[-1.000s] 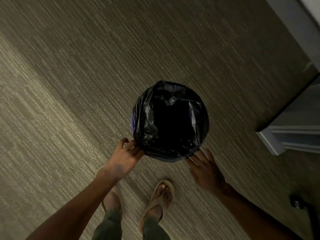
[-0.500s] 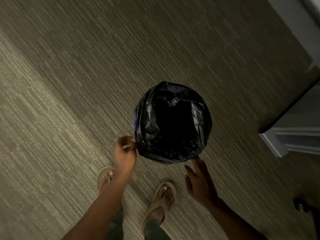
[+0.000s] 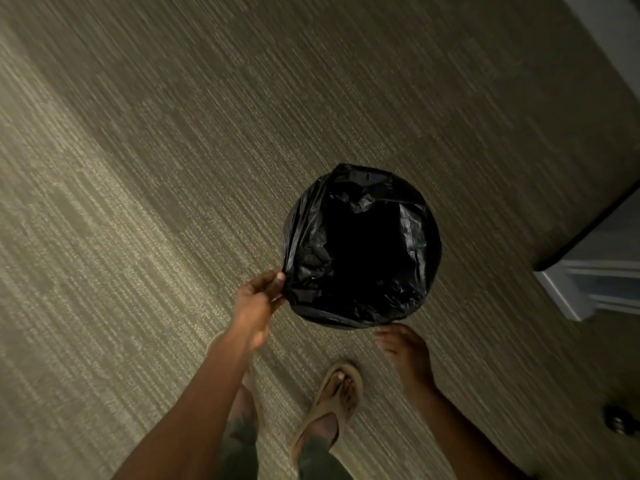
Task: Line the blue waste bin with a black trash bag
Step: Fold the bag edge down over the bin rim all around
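Glossy, crinkled black plastic trash bag (image 3: 360, 244), ribbed matt woven carpet (image 3: 173, 168), smooth painted white trim (image 3: 568, 292)

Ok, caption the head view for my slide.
Left hand pinches the black trash bag draped over the bin; right hand hovers beside it.

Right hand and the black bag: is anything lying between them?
Nothing: in the head view the right hand hovers just below the trash bag, only bare carpet behind.
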